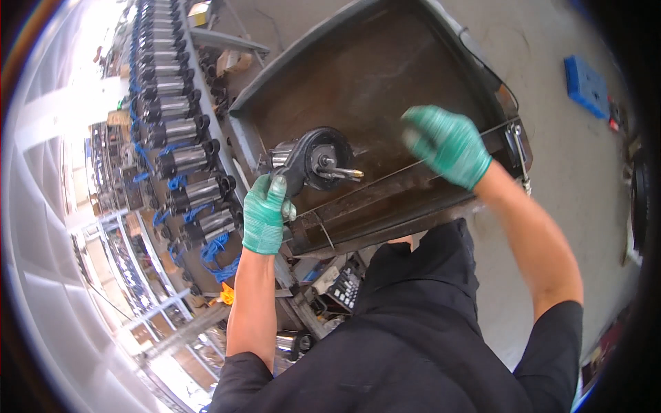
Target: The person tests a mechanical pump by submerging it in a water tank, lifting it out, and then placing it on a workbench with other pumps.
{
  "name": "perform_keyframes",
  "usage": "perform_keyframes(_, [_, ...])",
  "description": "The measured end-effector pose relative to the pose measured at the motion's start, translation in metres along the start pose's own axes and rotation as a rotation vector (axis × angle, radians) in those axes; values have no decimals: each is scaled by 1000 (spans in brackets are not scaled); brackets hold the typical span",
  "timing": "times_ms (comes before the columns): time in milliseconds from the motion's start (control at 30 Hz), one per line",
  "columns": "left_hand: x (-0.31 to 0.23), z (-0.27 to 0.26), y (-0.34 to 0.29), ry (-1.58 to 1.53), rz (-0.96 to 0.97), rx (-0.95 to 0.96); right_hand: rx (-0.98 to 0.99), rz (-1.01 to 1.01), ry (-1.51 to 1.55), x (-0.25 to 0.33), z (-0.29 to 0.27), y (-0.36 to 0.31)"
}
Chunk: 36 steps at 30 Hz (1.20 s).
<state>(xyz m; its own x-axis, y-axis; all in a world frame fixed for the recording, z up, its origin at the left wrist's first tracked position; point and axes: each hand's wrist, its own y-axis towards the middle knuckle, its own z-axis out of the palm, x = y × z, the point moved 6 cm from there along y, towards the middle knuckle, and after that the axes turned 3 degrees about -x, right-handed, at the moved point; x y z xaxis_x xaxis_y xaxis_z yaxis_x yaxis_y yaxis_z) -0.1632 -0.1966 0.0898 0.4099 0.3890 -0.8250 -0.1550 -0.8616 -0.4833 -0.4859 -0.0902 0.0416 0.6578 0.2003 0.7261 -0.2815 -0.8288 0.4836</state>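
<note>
The black round motor part with a silver cylindrical body and a thin metal shaft (pixel 313 160) sits at the left edge of the dark brown metal tray (pixel 385 76), shaft pointing toward the tray's middle. My left hand (pixel 265 213), in a green knit glove, is wrapped around the part's black arm from below, fingers closed tight on it. My right hand (pixel 444 143), also green-gloved, hangs above the tray's right side, touching nothing; its fingers are loosely curled and blurred, so I cannot tell whether they pinch something small.

As I judge it, this one part is up at the tray and in hand, with nothing else fitted to its shaft that I can see. The tray's floor shows no other pieces. A thin wire (pixel 413 165) crosses the near edge of the tray.

Beyond the tray's left edge runs a long row of silver-and-black cylindrical units with blue cables (pixel 182 144); whether they are finished I cannot tell.

On the grey floor past the tray's right corner lies a flat blue rectangular box (pixel 585 84). Below the tray's near edge there is a dark keypad-like device (pixel 344 289). Its labels are too small to make out.
</note>
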Motion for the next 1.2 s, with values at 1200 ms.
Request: perform_keyframes(1200, [103,-50,-121,585,553,-458,618,327,-87,59,21,-111])
